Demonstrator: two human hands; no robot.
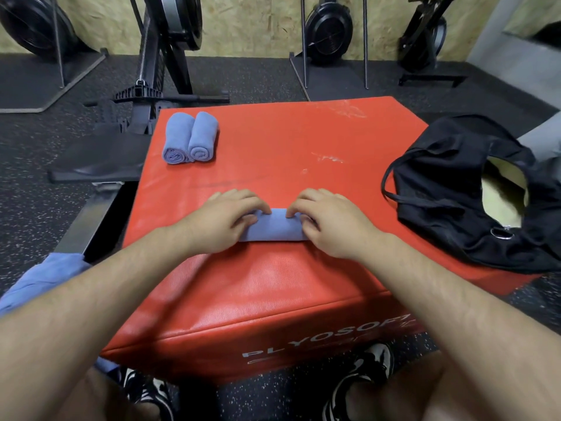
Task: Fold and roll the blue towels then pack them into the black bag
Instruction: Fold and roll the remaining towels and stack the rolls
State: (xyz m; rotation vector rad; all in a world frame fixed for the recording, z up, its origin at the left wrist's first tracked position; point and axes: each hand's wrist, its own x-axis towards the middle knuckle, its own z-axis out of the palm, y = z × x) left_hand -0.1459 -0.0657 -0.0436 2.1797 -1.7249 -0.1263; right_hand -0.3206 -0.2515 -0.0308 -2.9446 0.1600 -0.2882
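red plyo box [273, 141] directly under the grip, white lettering on its near side. rowing machine [158, 56] far-left of the grip, more black fan machines [329, 31] along the OSB wall [258, 19] beyond. speckled rubber floor [27, 208] all round. sneakers [361, 381] below, near edge.

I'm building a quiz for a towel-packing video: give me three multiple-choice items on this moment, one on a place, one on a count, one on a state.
1. Where does the black bag lie on the red box?
A. right side
B. far left corner
C. under the towels

2. How many finished rolled towels sit at the far left?
A. one
B. two
C. four

3. What state is the towel under the hands in?
A. spread flat
B. hanging off the edge
C. rolled up

Answers: 1 A, it rests at the box's right edge. 2 B, two rolls lie side by side. 3 C, left hand and right hand press a roll.
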